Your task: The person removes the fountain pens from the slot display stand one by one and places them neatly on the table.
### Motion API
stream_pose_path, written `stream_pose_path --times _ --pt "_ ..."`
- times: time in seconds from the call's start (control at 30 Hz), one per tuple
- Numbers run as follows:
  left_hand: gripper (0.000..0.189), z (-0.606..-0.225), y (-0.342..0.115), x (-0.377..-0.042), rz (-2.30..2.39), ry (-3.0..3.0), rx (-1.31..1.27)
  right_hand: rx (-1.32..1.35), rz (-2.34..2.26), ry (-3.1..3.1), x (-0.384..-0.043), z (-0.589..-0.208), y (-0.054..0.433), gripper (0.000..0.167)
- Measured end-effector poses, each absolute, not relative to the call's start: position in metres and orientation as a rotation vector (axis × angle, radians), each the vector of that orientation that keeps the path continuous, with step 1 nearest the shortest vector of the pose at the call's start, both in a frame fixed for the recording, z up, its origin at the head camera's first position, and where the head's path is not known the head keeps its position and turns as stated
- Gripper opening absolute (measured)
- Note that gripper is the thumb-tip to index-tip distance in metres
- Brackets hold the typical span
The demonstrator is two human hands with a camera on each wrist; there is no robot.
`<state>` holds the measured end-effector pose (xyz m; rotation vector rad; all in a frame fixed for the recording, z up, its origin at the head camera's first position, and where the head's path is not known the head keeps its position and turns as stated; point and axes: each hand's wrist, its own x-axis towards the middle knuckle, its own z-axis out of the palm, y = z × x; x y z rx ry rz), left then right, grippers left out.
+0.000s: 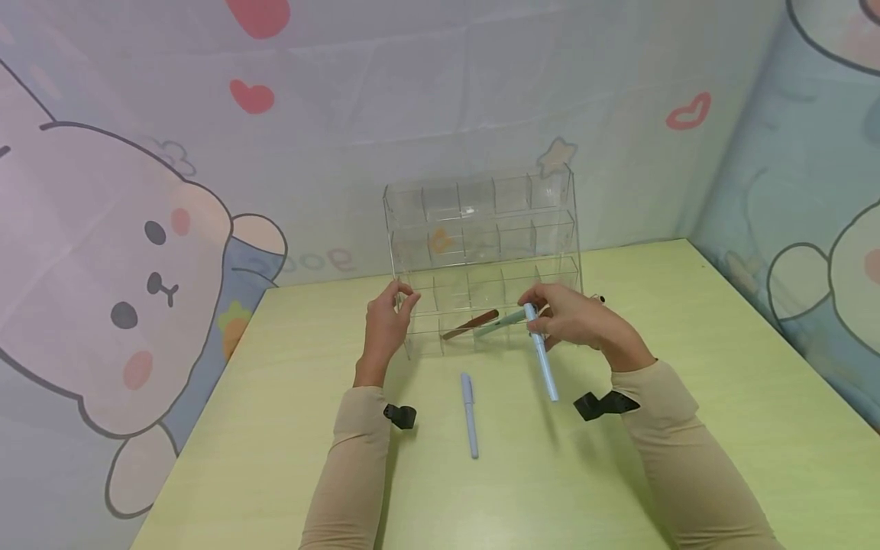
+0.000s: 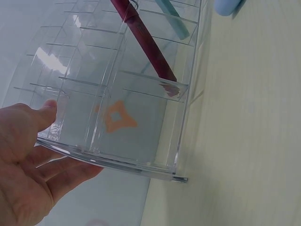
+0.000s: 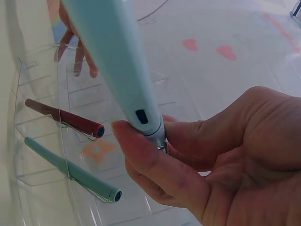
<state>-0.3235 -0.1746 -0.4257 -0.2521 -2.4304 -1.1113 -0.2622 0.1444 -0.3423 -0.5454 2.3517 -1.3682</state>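
A clear tiered acrylic rack (image 1: 450,290) stands on the table. My left hand (image 1: 386,325) grips its left side panel, thumb inside and fingers outside in the left wrist view. My right hand (image 1: 571,313) pinches a light blue pen (image 1: 543,359) near one end, at the front right of the rack. The pen slants down toward me, above the tabletop. In the rack's lowest tier lean a dark red pen (image 1: 470,325) and a mint green pen (image 3: 70,167), side by side. A pale lavender-blue pen (image 1: 470,416) lies on the table in front.
The yellow-green table (image 1: 261,458) meets a patterned cloth backdrop (image 1: 330,153) close behind the rack. Another cloth wall (image 1: 777,198) borders the right side. A small dark-tipped end (image 1: 600,299) shows just past my right hand.
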Motion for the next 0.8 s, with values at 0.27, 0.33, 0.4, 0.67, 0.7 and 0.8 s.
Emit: stream_pose_path --times 0.27,0.33,0.4,0.67,0.7,0.8 --pt "0.018 -0.428 -0.175 -0.324 -1.108 -2.422 -0.273 -0.598 -1.328 2.270 -0.263 -0.352 0.138 0.042" --pt "0.018 -0.427 -0.175 -0.324 -1.102 -2.424 -0.270 -0.599 -1.314 2.261 -0.263 -0.354 0.136 0.042" --pt "0.018 -0.427 -0.175 -0.324 -1.096 -2.428 -0.268 -0.593 -1.305 2.251 -0.263 -0.356 0.135 0.043" --pt "0.017 -0.425 -0.175 -0.325 -1.100 -2.427 -0.263 -0.609 -1.296 2.192 -0.261 -0.360 0.124 0.042" --pt "0.018 -0.425 -0.175 -0.325 -1.101 -2.428 -0.263 -0.613 -1.288 2.188 -0.261 -0.361 0.122 0.042" --pt "0.019 -0.427 -0.176 -0.325 -1.104 -2.432 -0.268 -0.597 -1.275 2.186 -0.260 -0.365 0.119 0.043"
